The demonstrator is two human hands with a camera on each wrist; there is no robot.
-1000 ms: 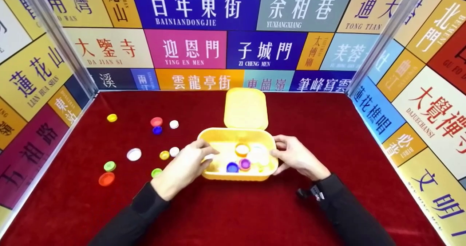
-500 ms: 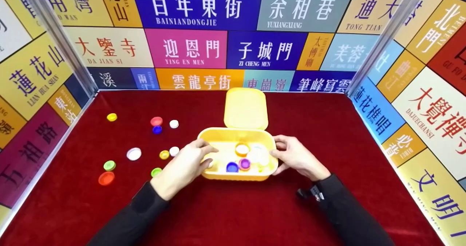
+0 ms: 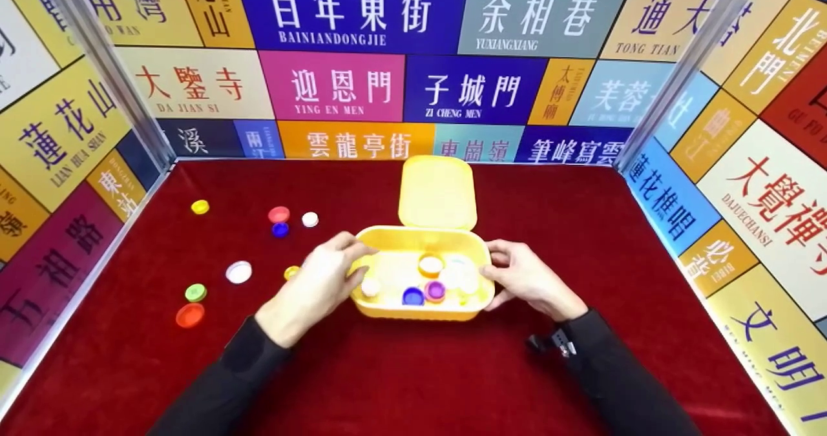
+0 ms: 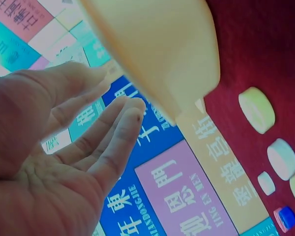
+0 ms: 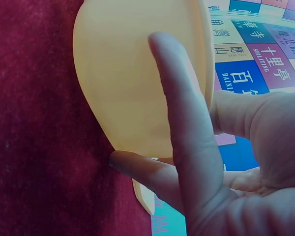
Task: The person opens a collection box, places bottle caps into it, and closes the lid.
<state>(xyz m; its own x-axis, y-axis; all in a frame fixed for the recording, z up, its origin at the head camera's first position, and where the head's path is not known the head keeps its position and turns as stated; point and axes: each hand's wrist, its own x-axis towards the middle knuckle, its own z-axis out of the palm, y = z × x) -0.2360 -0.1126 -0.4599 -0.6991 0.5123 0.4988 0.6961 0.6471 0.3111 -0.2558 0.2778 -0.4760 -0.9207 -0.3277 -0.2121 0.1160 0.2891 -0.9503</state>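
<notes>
Grips one yellow box [image 3: 420, 313] with right hand [image 3: 530, 280], holds left hand [image 3: 316, 281] half-spread and empty, facing two red caps [image 3: 278, 215] and one “BAINIANDONGJIE” panel [image 3: 352, 10].

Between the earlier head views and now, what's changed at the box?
The left hand has drawn back a little to the left and let go of the white cap, now in fuller view in the left end of the yellow box. The right hand stays on the box's right end; the box, its open lid and the other caps inside look unmoved.
</notes>
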